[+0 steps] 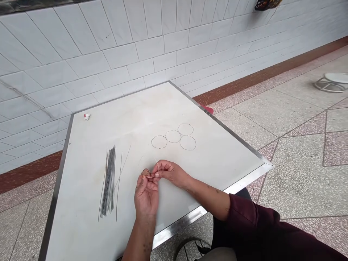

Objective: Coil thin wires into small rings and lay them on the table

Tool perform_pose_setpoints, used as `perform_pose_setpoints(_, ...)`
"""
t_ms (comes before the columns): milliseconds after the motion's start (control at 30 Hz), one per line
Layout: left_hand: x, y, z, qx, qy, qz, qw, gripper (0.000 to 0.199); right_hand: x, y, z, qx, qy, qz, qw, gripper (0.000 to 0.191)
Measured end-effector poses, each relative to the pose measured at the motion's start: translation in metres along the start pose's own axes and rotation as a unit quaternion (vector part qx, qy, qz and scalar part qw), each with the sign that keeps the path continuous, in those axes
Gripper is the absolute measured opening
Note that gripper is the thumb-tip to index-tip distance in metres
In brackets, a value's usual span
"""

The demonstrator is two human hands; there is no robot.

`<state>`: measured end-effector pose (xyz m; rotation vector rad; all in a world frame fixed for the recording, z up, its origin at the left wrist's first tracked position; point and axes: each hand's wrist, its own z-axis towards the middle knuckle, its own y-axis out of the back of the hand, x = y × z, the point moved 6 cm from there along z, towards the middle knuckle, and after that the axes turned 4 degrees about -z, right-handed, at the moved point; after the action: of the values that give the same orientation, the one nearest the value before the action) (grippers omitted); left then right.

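A thin wire bent into a ring (158, 165) is held just above the white table. My left hand (146, 197), palm up, pinches its near side between thumb and fingers. Close against it, my right hand (171, 173) also grips the wire with thumb and fingertips. A small brownish patch shows at the left fingertips; I cannot make out what it is. Beyond my hands lie several finished-looking wire rings (187, 149), some touching. Left of my hands is a bundle of straight dark wires (110, 185), with a few single wires beside it.
The white table (217, 174) has a metal edge and stands by a tiled wall (152, 65). A small white and red object (87, 116) lies near its far left corner. A stool (333, 81) stands on the floor at the right.
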<state>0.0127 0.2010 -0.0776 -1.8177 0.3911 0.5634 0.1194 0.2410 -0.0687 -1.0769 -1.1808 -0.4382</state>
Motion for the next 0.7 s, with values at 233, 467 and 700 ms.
perform_pose_setpoints(233, 0.0006, -0.0028, -0.0007, 0.017, 0.0, 0.006, 1.0, 0.008, 0.0028, -0.0004, 0.0002, -0.006, 0.009, 0.006, 1.0, 0.024)
perform_pose_setpoints(467, -0.0007, -0.0026, -0.001, 0.006, 0.001, 0.0, 1.0, 0.011, -0.002, -0.0002, 0.0004, 0.012, 0.016, 0.02, 1.0, 0.024)
perform_pose_setpoints(700, 0.0, 0.0022, -0.0002, -0.009, -0.004, -0.011, 1.0, 0.01, -0.0052, -0.0003, 0.0, 0.003, -0.005, 0.046, 0.999, 0.022)
